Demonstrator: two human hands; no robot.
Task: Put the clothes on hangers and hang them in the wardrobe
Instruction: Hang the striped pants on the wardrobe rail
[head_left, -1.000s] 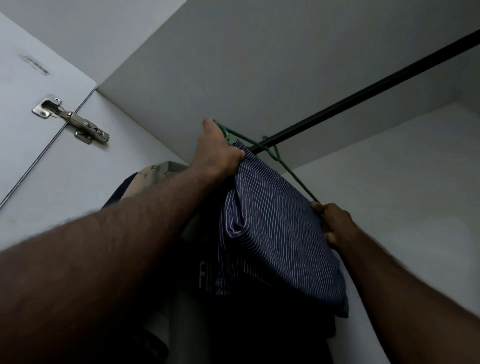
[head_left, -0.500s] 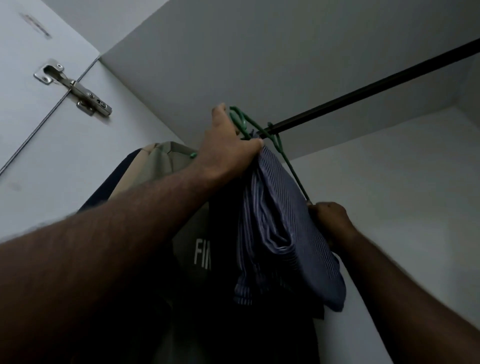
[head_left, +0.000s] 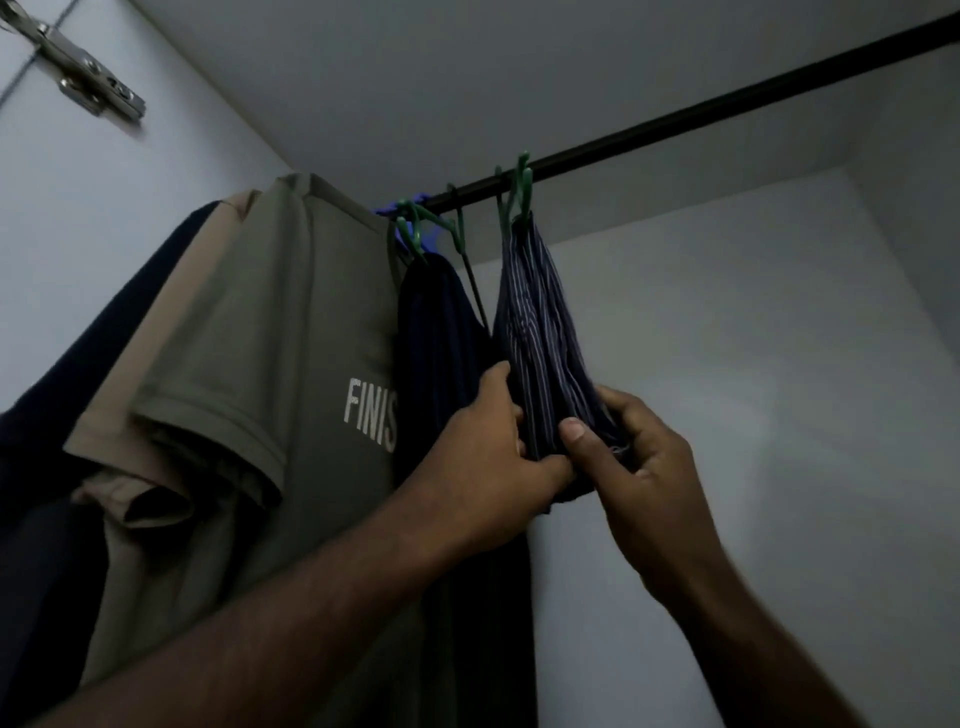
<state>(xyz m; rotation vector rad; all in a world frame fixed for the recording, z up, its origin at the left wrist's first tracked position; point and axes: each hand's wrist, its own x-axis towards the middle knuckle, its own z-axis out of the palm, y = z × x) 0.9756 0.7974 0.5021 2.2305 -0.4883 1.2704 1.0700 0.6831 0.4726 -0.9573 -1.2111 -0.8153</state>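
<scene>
Both raised: left hand (head_left: 493, 457) and right hand (head_left: 631, 457) pinch the striped garment (head_left: 545, 332) (hanging).

The green plastic hanger (head_left: 514, 195) now hangs on the dark rod (head_left: 727, 104), both hands (head_left: 485, 452) (head_left: 631, 457) having dropped to the blue striped garment's (head_left: 540, 332) hem.
</scene>
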